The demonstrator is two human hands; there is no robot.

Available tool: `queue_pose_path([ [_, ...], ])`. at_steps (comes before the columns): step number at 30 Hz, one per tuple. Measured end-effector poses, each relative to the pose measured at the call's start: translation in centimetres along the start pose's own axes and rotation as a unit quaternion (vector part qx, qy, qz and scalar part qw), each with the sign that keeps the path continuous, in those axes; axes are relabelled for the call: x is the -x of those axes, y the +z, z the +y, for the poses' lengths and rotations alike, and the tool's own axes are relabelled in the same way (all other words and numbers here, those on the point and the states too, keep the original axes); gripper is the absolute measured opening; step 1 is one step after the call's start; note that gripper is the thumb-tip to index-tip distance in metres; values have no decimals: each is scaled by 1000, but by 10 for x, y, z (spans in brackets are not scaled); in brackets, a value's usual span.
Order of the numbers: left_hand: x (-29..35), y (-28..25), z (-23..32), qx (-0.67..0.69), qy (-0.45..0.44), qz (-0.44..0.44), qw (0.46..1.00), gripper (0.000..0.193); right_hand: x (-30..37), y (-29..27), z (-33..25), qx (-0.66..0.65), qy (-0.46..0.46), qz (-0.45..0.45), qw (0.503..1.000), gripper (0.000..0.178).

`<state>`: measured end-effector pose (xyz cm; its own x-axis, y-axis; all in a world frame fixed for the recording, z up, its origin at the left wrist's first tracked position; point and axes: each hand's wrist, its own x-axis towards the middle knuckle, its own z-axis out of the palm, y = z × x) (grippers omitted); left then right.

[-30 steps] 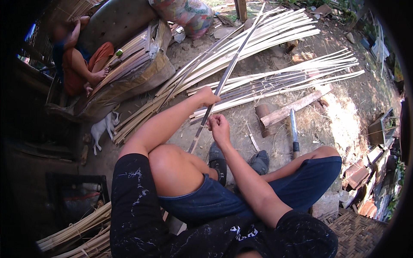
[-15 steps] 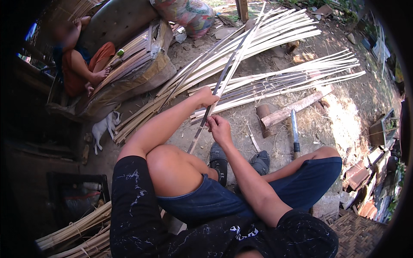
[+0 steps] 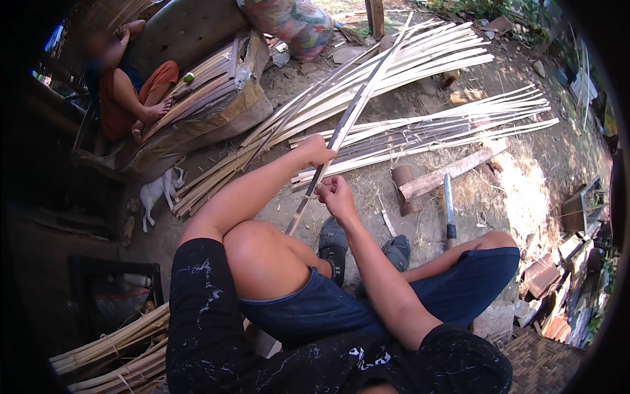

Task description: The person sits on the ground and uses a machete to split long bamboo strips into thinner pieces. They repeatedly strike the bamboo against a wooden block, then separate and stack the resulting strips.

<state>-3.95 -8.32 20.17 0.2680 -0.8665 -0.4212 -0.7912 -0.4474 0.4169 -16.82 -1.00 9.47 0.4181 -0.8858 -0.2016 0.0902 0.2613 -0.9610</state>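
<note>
A long, narrow bamboo strip point(image 3: 344, 129), dark on one side and pale on the other, runs slantwise from near my legs to the far strips. My left hand point(image 3: 316, 152) is closed around it above my bent knee. Just nearer to me, my right hand point(image 3: 337, 197) has its thumb and fingers pinched together at the strip's side. What sits in that pinch is too small to make out. Beyond both hands lie pale split bamboo strips point(image 3: 420, 56) in a fanned pile, with a second group of strips point(image 3: 453, 125) nearer.
A long blade point(image 3: 449, 197) with a dark-wrapped handle leans against a wood piece point(image 3: 453, 169) at right. A white cat point(image 3: 156, 196) lies left of my arm. Another person point(image 3: 128, 98) sits on a worn sofa point(image 3: 197, 134). More bamboo bundles point(image 3: 118, 341) lie at lower left.
Between the frames the view shifts slightly. The held strip has turned a little, showing more of its pale face near my left hand. Both hands keep nearly the same places.
</note>
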Motion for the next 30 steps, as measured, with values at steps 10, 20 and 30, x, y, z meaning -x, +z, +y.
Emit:
queue_pose_path([
  [10,-11,10,-16,-50,40,38,997,43,17,8,-8,161,-124,51,978,17],
  [20,-1,2,-8,-21,47,58,997,38,20,9,-5,175,-123,82,973,24],
  [30,7,15,-28,213,86,52,972,27,-3,2,-6,-328,98,-157,926,37],
])
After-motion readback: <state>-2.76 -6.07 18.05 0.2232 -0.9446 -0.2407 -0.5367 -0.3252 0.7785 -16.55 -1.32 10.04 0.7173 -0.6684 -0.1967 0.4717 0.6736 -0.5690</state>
